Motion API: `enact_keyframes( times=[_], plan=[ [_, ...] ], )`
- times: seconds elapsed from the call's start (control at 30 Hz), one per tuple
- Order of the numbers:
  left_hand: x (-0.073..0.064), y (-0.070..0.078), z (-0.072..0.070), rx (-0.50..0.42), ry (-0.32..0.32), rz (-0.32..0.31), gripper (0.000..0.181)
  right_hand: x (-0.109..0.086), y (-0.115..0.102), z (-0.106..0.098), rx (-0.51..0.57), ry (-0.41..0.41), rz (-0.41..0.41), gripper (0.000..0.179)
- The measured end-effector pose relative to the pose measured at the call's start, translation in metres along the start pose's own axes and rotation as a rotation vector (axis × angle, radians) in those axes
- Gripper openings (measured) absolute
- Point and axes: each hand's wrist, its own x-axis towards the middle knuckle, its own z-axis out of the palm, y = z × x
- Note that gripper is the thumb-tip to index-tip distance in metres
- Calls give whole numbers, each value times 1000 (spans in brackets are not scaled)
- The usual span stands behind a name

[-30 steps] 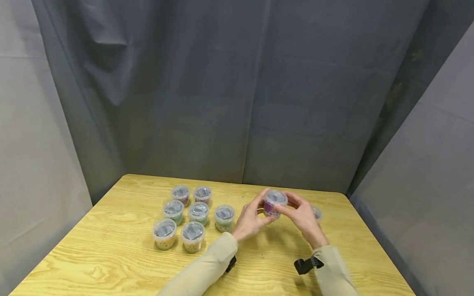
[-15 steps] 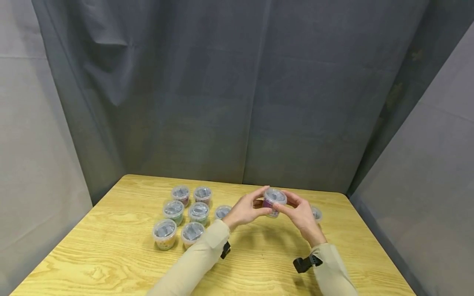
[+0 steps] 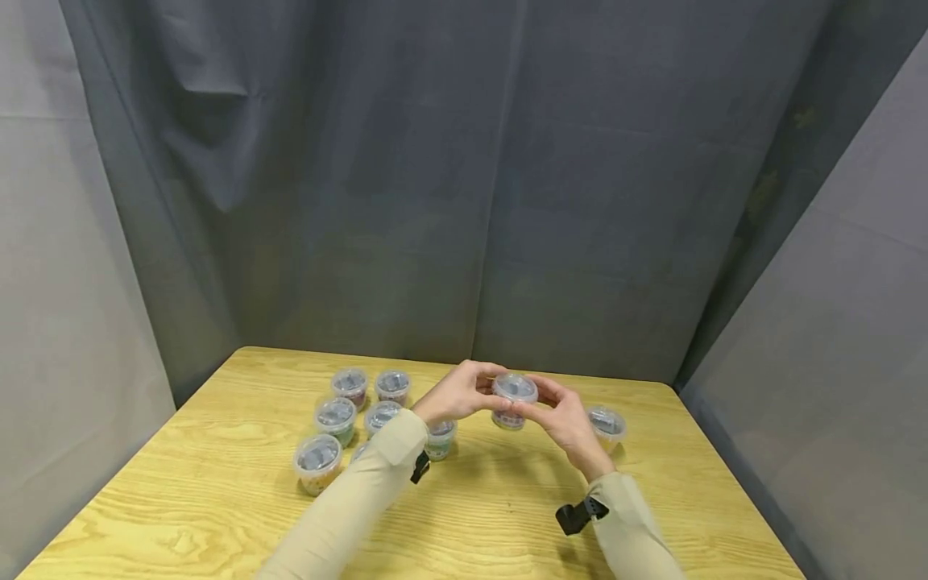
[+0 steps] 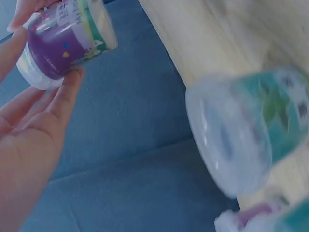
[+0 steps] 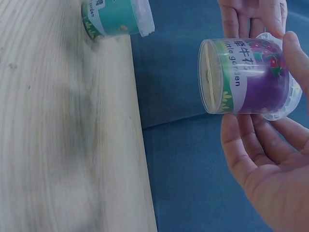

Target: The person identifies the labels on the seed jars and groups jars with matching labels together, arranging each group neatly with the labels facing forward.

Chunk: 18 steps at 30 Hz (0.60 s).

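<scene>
Above the table, both hands hold a clear plastic tub [image 3: 515, 392] with a purple label and a clear lid. Its label reads "little garden" in the right wrist view, where the tub [image 5: 256, 79] lies across the picture. My left hand [image 3: 458, 395] grips one side of it, thumb in front and fingers behind. On the opposite side, my right hand [image 3: 567, 420] pinches it between thumb and fingers. A teal-labelled tub [image 3: 441, 443] stands on the table below the left wrist, partly hidden. The left wrist view shows a teal tub [image 4: 280, 113] close up.
Several similar lidded tubs stand in rows at the left, among them an orange-toned tub [image 3: 318, 465] in front and a purple-toned tub [image 3: 351, 387] behind. The left sleeve [image 3: 355, 499] covers part of this group. A yellow-toned tub [image 3: 606, 427] stands right. Behind the wooden table [image 3: 493, 515] hangs a dark curtain [image 3: 406, 201].
Both hands have carried the purple-labelled tub a little to the left. The left forearm now covers more of the left group, and the yellow-toned tub at right shows more fully.
</scene>
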Motion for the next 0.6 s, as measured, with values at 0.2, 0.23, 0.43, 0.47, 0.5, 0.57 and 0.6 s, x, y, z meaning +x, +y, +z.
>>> enact_keyframes(
  times=[0.2,0.23,0.43,0.47,0.5,0.57,0.6],
  plan=[
    [-4,3,-24,66,-4,-38,64,12,-7,8,-11,-88,-47,61],
    [-4,3,-27,76,-4,-50,66,15,-7,9,-10,-102,-45,61],
    [-3,1,-39,143,-4,-92,70,23,-10,16,-14,-139,-56,63],
    [-3,1,-40,161,-1,-99,70,25,-10,17,-14,-142,-61,62],
    [-3,0,-41,183,7,-102,70,26,-10,19,-12,-141,-65,62],
    [-2,0,-43,228,16,-111,69,30,-11,23,-17,-144,-69,62],
    [-2,0,-44,251,19,-116,69,32,-11,24,-21,-147,-69,62]
  ],
)
